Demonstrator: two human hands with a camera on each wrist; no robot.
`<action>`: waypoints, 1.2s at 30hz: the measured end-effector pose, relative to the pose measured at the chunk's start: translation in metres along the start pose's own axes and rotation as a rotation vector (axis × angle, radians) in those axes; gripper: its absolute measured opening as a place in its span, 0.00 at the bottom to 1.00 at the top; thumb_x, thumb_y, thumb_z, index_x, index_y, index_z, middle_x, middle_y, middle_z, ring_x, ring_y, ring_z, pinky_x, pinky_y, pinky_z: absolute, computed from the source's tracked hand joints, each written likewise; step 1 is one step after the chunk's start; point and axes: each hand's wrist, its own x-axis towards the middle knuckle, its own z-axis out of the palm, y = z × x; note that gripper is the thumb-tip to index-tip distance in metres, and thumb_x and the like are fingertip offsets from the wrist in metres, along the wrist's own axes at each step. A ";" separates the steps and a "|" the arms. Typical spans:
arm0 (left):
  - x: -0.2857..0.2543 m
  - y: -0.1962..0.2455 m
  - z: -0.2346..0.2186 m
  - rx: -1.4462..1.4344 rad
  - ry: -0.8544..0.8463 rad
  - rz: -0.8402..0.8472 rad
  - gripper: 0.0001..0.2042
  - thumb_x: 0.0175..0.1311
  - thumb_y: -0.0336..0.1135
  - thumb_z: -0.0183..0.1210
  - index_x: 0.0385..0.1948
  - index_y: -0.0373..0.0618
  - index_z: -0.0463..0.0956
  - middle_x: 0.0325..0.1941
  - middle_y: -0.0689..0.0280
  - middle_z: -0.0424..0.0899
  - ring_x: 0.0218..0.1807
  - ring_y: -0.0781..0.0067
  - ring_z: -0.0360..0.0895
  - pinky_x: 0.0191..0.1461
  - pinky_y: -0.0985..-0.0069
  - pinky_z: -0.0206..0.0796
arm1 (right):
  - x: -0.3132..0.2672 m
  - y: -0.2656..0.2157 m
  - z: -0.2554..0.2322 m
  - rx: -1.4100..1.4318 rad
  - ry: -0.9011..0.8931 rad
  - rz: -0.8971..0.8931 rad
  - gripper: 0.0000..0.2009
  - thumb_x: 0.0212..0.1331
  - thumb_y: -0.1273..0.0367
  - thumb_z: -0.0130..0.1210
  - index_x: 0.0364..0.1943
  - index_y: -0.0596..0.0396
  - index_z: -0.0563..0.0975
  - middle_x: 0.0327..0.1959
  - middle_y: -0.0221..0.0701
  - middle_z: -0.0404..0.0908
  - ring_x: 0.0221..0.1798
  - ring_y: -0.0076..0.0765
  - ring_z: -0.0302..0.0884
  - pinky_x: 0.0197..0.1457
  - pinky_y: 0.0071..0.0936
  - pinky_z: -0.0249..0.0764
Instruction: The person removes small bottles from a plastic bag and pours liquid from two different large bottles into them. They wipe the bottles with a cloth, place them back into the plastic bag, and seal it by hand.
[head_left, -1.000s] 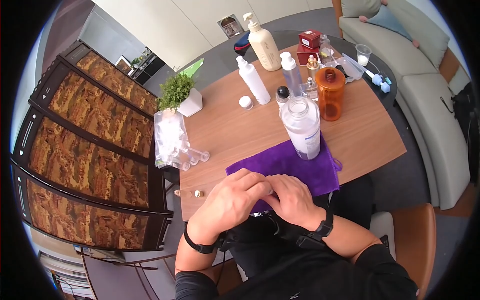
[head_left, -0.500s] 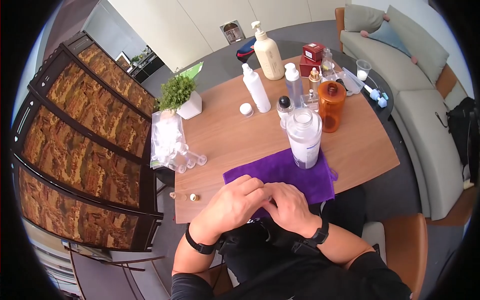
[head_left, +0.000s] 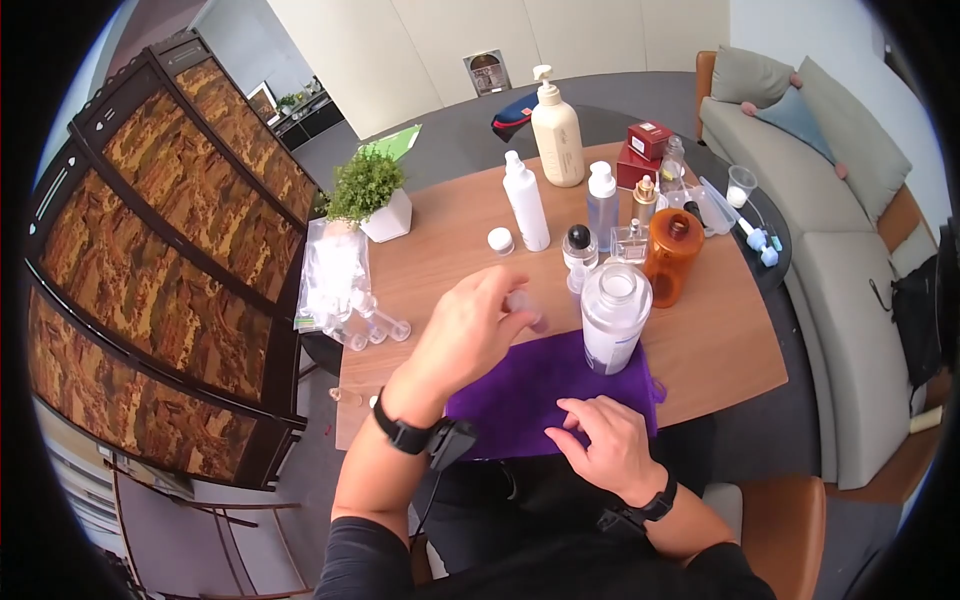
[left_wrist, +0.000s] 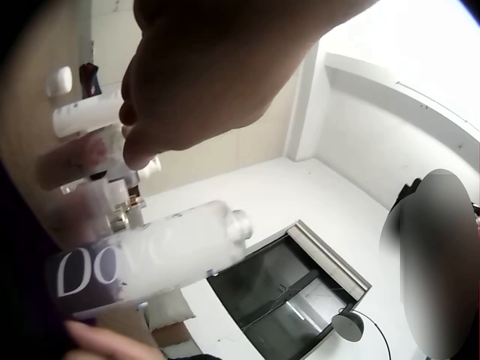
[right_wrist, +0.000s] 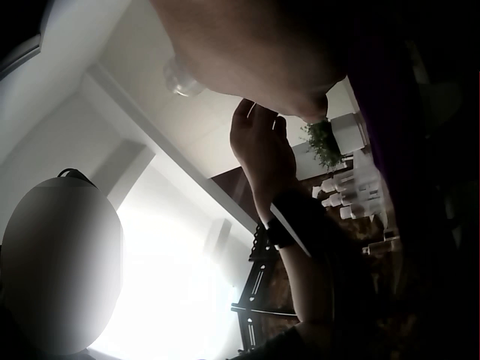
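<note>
Far left: clear plastic bag of small vials (head_left: pixel 334 272) at the tabletop's left edge, several clear vials (head_left: pixel 372 322) spilled just beside it. Small potted green plant in a white pot (head_left: pixel 372 192) behind.

Left of centre: left hand (head_left: pixel 468 336) raised above the wooden tabletop (head_left: pixel 730 340), grip pinched on a small clear vial (head_left: pixel 524 304) between fingertips and thumb; vial held in the air just left of the large clear bottle, above the cloth's far edge. Black watch on that wrist.

Centre, near edge: purple cloth (head_left: pixel 510 385) spread flat on the tabletop. Right hand (head_left: pixel 608 450) resting on its near right part, fingers loosely bent, grip apart, holding nothing.

Centre right: large clear open-necked bottle with dark label (head_left: pixel 612 318) upright on the cloth's far right corner. In the left wrist view, same bottle (left_wrist: pixel 142 262) seen blurred, white lettering on the label.

Behind it: tall white bottle (head_left: pixel 526 201), cream pump bottle (head_left: pixel 557 128), white-capped spray bottle (head_left: pixel 601 205), small white round cap (head_left: pixel 500 240), amber orange jar (head_left: pixel 670 256), red boxes (head_left: pixel 646 150).

Far right: grey sofa (head_left: pixel 850 260) with cushions, well apart from the tabletop.
</note>
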 end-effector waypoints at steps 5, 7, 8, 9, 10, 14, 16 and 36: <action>0.025 -0.023 0.044 -0.024 -0.038 0.031 0.16 0.64 0.31 0.74 0.49 0.35 0.81 0.43 0.49 0.88 0.43 0.47 0.89 0.47 0.58 0.82 | -0.001 0.014 0.006 -0.052 0.006 -0.035 0.14 0.59 0.68 0.75 0.45 0.56 0.84 0.31 0.32 0.83 0.32 0.42 0.83 0.34 0.37 0.78; 0.026 -0.025 0.052 -0.018 -0.028 0.015 0.15 0.63 0.30 0.73 0.48 0.35 0.81 0.42 0.49 0.88 0.42 0.46 0.89 0.47 0.57 0.82 | -0.001 0.011 0.004 -0.062 -0.014 -0.053 0.14 0.58 0.67 0.74 0.45 0.55 0.84 0.31 0.33 0.82 0.33 0.42 0.83 0.35 0.37 0.78; 0.027 -0.023 0.052 -0.031 -0.027 0.016 0.15 0.63 0.30 0.73 0.48 0.36 0.81 0.41 0.50 0.88 0.42 0.46 0.88 0.47 0.56 0.81 | 0.000 0.010 0.003 -0.079 -0.024 -0.051 0.14 0.58 0.67 0.74 0.44 0.55 0.84 0.32 0.33 0.83 0.33 0.43 0.83 0.35 0.37 0.79; 0.027 -0.022 0.053 -0.043 -0.026 0.014 0.16 0.63 0.30 0.73 0.49 0.36 0.82 0.41 0.50 0.87 0.42 0.45 0.88 0.47 0.56 0.81 | 0.000 0.009 0.003 -0.094 -0.036 -0.049 0.13 0.57 0.67 0.74 0.44 0.55 0.85 0.32 0.33 0.83 0.34 0.43 0.83 0.36 0.38 0.79; 0.027 -0.023 0.055 -0.035 -0.017 0.001 0.16 0.63 0.30 0.73 0.49 0.36 0.82 0.41 0.50 0.87 0.42 0.45 0.88 0.47 0.56 0.81 | 0.001 0.008 0.003 -0.084 -0.046 -0.060 0.13 0.57 0.67 0.74 0.44 0.55 0.85 0.32 0.33 0.83 0.34 0.43 0.83 0.36 0.38 0.79; 0.020 -0.026 0.060 -0.046 0.020 0.051 0.24 0.64 0.34 0.74 0.59 0.40 0.77 0.50 0.48 0.83 0.45 0.42 0.87 0.49 0.52 0.80 | 0.004 0.009 0.003 -0.093 -0.050 -0.051 0.13 0.55 0.69 0.74 0.42 0.55 0.85 0.31 0.33 0.81 0.33 0.44 0.81 0.35 0.40 0.77; 0.010 -0.017 0.048 -0.022 0.045 0.039 0.26 0.64 0.35 0.74 0.62 0.42 0.75 0.53 0.48 0.80 0.49 0.39 0.85 0.50 0.51 0.79 | 0.004 0.009 0.003 -0.090 -0.060 -0.046 0.12 0.54 0.70 0.74 0.41 0.55 0.85 0.30 0.33 0.80 0.32 0.45 0.80 0.35 0.40 0.75; -0.081 -0.101 -0.102 0.430 0.128 -0.338 0.29 0.65 0.34 0.73 0.68 0.41 0.75 0.67 0.48 0.82 0.58 0.41 0.86 0.62 0.55 0.80 | 0.000 0.007 0.012 -0.177 -0.034 -0.081 0.12 0.53 0.73 0.75 0.41 0.57 0.84 0.29 0.34 0.77 0.31 0.44 0.78 0.34 0.39 0.72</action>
